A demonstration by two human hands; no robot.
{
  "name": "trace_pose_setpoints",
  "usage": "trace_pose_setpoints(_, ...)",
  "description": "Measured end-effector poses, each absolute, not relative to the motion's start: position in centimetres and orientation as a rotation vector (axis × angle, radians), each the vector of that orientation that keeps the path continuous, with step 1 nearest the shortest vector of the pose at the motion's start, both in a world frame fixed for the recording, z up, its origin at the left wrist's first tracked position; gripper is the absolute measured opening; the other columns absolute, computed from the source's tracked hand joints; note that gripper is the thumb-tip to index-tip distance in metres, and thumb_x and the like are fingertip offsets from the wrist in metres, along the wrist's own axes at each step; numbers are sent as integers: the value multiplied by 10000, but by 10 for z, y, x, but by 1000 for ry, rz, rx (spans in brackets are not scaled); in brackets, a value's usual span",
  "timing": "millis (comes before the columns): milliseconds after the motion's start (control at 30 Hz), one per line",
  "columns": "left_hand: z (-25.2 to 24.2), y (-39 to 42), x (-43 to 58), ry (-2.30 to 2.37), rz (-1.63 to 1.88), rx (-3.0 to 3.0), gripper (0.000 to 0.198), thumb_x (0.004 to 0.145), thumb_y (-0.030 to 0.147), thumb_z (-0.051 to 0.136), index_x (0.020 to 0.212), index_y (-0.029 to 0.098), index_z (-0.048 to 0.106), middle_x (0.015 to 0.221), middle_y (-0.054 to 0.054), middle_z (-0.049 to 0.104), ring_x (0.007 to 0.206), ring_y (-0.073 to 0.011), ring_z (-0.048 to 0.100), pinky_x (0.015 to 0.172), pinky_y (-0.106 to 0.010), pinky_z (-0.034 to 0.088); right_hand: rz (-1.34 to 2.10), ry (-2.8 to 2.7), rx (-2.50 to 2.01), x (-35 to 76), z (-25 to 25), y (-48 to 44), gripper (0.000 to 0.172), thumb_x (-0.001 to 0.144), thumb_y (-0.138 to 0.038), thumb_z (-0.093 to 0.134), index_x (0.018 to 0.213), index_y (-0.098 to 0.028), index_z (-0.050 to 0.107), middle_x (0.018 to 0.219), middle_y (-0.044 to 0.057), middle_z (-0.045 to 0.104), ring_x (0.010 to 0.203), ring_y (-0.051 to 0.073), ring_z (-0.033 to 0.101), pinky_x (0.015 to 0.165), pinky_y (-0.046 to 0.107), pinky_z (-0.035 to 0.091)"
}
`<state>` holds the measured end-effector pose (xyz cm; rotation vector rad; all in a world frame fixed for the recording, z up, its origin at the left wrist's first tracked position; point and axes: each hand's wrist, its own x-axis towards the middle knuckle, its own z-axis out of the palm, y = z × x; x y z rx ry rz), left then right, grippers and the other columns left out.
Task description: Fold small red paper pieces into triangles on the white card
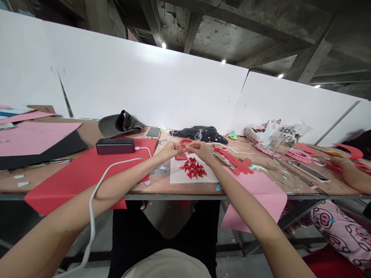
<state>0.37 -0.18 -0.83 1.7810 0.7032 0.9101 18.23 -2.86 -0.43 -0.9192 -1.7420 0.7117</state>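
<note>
My left hand (173,150) and my right hand (199,150) meet above the table with fingers pinched and tips close together. A bit of red shows between the fingertips, but I cannot separate it from the red ring (185,140) just behind. Below my hands, a pile of small folded red paper pieces (193,168) lies on a white sheet (177,176). Beside the pile, under my left hand, is a flat red piece (181,156). Red paper strips (236,161) lie to the right of my right hand.
A power bank (115,146) with a white cable rests on red paper (78,177) at left. Behind stand a cap (120,123), a phone (153,133) and dark cloth (199,134). Pink paper (257,197) overhangs the front edge. Another person's arm (355,175) reaches in at right.
</note>
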Motion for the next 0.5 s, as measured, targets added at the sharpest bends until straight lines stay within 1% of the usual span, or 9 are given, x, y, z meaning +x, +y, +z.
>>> trace_pose_setpoints(67,-7,-3,4,699,870,1720,331,635,457,729,656,133,665,622,-68,691,590,-157,643,608,-257,504,695,-1745,-941,183,-5,-27,307,677,-455,677,737,-155,660,688,45,664,600,152,622,608,306,539)
trace_pose_setpoints(167,-4,-5,3,676,843,1624,389,630,492,719,724,116,685,733,-103,714,670,-183,667,675,-294,520,702,-1714,-958,184,-4,-26,325,669,-471,678,724,-151,657,671,45,658,585,150,618,577,293,534)
trace_pose_setpoints(267,-2,-7,3,668,839,1594,404,628,491,721,772,116,689,780,-111,718,723,-201,676,706,-311,522,700,-1711,-958,184,-4,-27,318,683,-464,669,709,-147,652,655,46,648,583,149,616,561,281,526)
trace_pose_setpoints(367,-1,-10,2,685,846,1655,323,631,431,741,723,127,683,756,-96,719,724,-196,674,694,-291,520,662,-1739,-965,185,-5,-27,291,707,-444,652,708,-153,650,646,49,649,583,153,615,558,278,517)
trace_pose_setpoints(500,-2,-12,3,728,874,1768,253,651,372,737,615,135,654,651,-74,702,655,-185,665,616,-262,511,604,-1791,-999,184,-7,-27,235,735,-393,623,707,-160,634,601,34,640,545,147,601,538,271,496)
